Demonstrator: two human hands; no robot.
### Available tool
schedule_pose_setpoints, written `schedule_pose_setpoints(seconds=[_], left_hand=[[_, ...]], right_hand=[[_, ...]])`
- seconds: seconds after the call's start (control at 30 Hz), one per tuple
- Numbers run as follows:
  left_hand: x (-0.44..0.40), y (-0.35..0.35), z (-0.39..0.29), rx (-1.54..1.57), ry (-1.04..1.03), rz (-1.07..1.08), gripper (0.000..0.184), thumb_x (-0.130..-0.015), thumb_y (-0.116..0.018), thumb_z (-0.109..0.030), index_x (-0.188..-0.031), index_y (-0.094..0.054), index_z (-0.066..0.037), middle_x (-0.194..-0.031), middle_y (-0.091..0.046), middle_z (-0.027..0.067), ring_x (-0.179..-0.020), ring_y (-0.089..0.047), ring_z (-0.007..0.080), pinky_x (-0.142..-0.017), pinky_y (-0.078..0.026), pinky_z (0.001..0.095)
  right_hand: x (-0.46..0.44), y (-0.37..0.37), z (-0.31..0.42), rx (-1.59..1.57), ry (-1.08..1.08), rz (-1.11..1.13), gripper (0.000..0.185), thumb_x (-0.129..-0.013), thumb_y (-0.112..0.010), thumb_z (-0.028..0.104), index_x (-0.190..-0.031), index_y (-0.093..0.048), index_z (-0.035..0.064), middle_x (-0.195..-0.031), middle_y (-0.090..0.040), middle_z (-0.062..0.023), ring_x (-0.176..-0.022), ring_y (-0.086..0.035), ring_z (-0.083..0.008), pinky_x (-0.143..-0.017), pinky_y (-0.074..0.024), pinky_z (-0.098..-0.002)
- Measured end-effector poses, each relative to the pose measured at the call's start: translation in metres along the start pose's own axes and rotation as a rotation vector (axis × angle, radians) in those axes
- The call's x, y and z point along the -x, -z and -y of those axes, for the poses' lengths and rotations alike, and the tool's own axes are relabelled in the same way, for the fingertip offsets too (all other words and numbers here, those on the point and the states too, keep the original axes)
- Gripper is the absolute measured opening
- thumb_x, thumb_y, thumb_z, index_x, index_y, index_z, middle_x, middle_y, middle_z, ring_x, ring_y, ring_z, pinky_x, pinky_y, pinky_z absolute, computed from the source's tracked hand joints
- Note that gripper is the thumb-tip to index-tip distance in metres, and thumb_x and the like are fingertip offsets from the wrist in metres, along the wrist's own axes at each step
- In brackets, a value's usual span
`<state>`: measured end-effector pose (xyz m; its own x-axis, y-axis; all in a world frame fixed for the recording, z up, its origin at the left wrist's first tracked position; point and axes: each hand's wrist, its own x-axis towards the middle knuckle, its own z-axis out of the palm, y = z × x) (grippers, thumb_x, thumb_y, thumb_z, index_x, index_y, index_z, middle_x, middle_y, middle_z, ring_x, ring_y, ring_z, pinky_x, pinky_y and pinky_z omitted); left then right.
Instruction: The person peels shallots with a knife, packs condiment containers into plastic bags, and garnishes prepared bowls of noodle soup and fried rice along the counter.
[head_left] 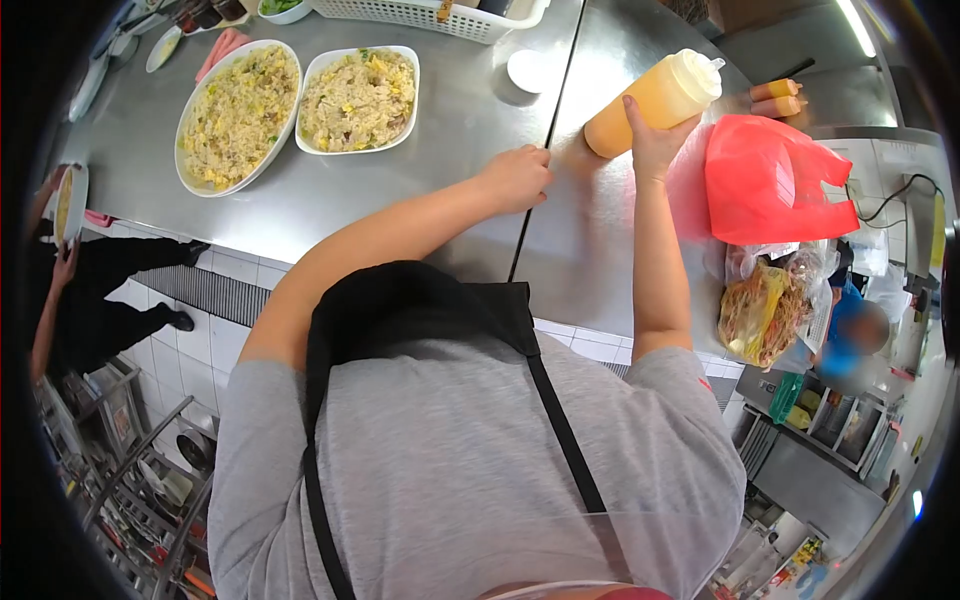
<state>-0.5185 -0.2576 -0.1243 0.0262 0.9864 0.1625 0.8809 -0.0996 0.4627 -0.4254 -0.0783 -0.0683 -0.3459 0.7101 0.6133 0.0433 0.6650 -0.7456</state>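
Note:
My right hand [660, 143] grips a large squeeze bottle [645, 105] of yellow-orange sauce, tilted over the steel counter with its nozzle to the upper right. My left hand [517, 180] rests by the counter seam, fingers curled in, with nothing visible in it. An oval plate of fried rice [240, 118] and a squarer bowl of fried rice [358, 100] stand to the left of my hands. A small white cup [525, 72] sits beyond my left hand. Close to my right forearm lies a red plastic bag [775, 180].
A white plastic basket [440, 18] stands at the back of the steel counter [450, 130]. Two small sauce bottles [777, 98] lie at the right. Bagged food [765, 310] is at the right edge. At far left a person [110, 270] holds a plate; another person [850, 335] is at right.

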Motion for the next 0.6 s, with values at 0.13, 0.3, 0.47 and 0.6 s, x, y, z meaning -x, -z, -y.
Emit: schedule_pose_setpoints(seconds=[0.13,0.3,0.47,0.6], left_hand=[[0.01,-0.006,0.006,0.055,0.017,-0.103,0.009,-0.069,-0.06,-0.014,-0.072,-0.06,-0.006,-0.079,-0.053,0.006,-0.08,-0.053,0.024,-0.066,-0.046,0.0334],[0.023,0.015,0.005,0.015,-0.063,-0.189,0.007,-0.07,-0.059,-0.013,-0.072,-0.059,-0.006,-0.078,-0.054,0.0062,-0.076,-0.054,0.0237,-0.063,-0.046,0.0343],[0.106,0.087,0.009,0.214,0.207,-0.371,0.008,-0.073,-0.059,-0.011,-0.079,-0.06,-0.006,-0.078,-0.056,0.0069,-0.071,-0.055,0.0234,-0.064,-0.045,0.0306],[0.216,0.125,0.003,0.177,0.592,-0.67,0.009,-0.068,-0.064,-0.001,-0.077,-0.062,-0.002,-0.072,-0.058,0.0074,-0.063,-0.054,0.016,-0.058,-0.044,0.025]], right_hand=[[-0.005,0.003,0.009,0.064,-0.071,0.099,0.096,-0.056,-0.079,0.018,-0.128,-0.018,0.0007,-0.117,-0.038,-0.0153,-0.108,-0.041,-0.0267,-0.089,-0.0381,-0.0359],[-0.012,0.011,0.032,0.424,-0.035,0.375,0.093,-0.057,-0.076,0.022,-0.131,-0.02,0.0094,-0.113,-0.049,-0.0206,-0.103,-0.05,-0.0335,-0.087,-0.0404,-0.038],[-0.021,0.016,0.032,0.565,-0.02,0.678,0.09,-0.058,-0.073,0.021,-0.133,-0.024,0.0165,-0.107,-0.052,-0.0188,-0.1,-0.051,-0.033,-0.086,-0.0414,-0.0382],[-0.025,0.011,0.045,0.869,-0.077,0.948,0.086,-0.061,-0.069,0.02,-0.133,-0.023,0.0271,-0.105,-0.05,-0.0156,-0.102,-0.049,-0.0292,-0.085,-0.0417,-0.0362]])
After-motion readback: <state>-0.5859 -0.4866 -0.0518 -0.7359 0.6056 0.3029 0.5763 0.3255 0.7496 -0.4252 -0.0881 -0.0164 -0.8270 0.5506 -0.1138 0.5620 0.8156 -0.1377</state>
